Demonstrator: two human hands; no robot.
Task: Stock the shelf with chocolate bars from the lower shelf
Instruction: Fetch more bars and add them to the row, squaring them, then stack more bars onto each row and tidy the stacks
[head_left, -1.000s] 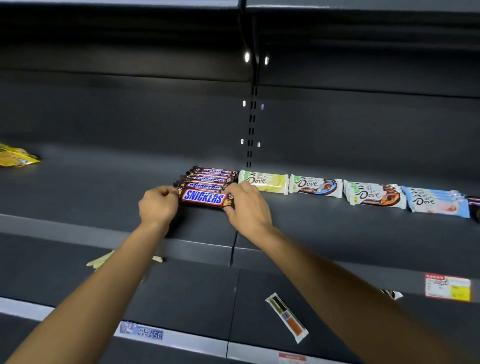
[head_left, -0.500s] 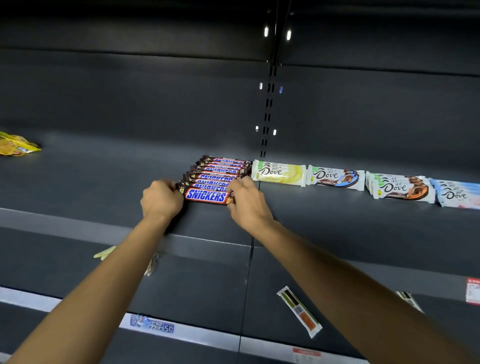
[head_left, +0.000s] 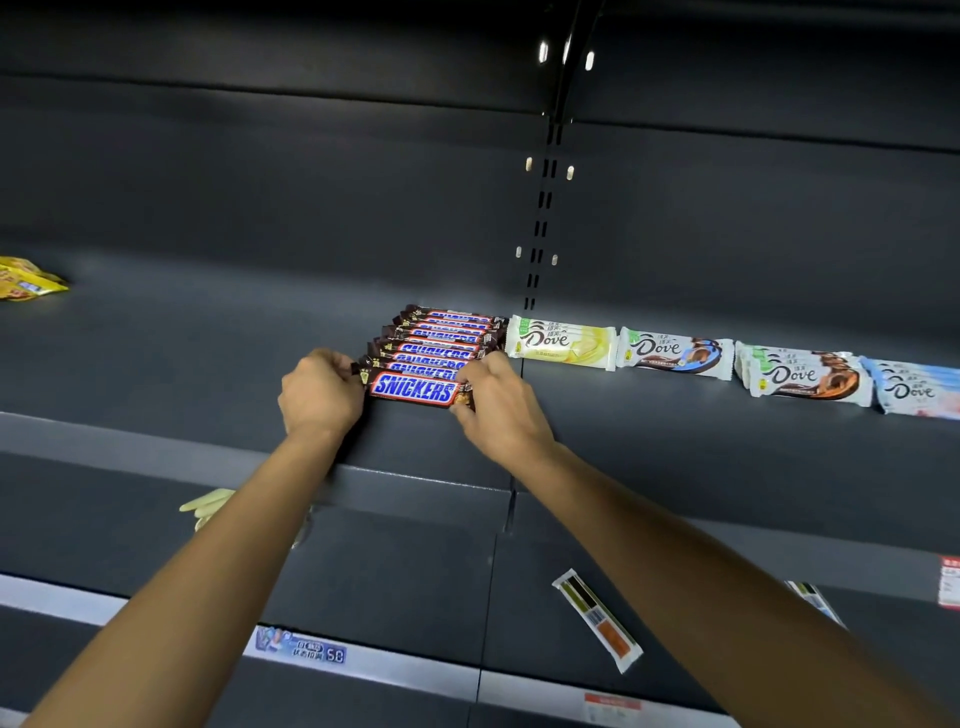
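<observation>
Shelf stock, head view.

- Dark grey metal shelf (head_left: 208, 364) – runs across the middle of the frame, with a slotted black upright (head_left: 540, 218) behind its centre.
- Row of brown-wrapped Snickers bars (head_left: 447, 338) – lies flat at frame centre, one behind another, running back toward the rear wall.
- Front Snickers bar (head_left: 415, 388) – brown wrapper, blue lettering, nearest the shelf edge and touching the bar behind it.
- Left hand (head_left: 322, 395) – fingers curled, pinching the left crimped end of the front Snickers bar.
- Right hand (head_left: 501, 410) – thumb and fingers pinching the right end of the same bar.
- Yellow-and-white Dove bar (head_left: 561, 340) – just right of the Snickers row; beside it a white Dove bar with brown and blue print (head_left: 675, 352), then a stack of white-and-brown Dove bars (head_left: 805, 376), then pale blue Dove bars (head_left: 919, 389) at the right edge.
- Crumpled yellow packet (head_left: 26, 278) – far left, same shelf.
- Lower grey shelf (head_left: 389, 571) – carries a narrow white wrapped bar with dark and orange bands (head_left: 597, 618) at lower centre-right, lying at an angle, and pale yellow wrappers (head_left: 208, 506) partly hidden by the left forearm.
- Blue-printed price label (head_left: 301, 647) – on the lower shelf's front strip.
</observation>
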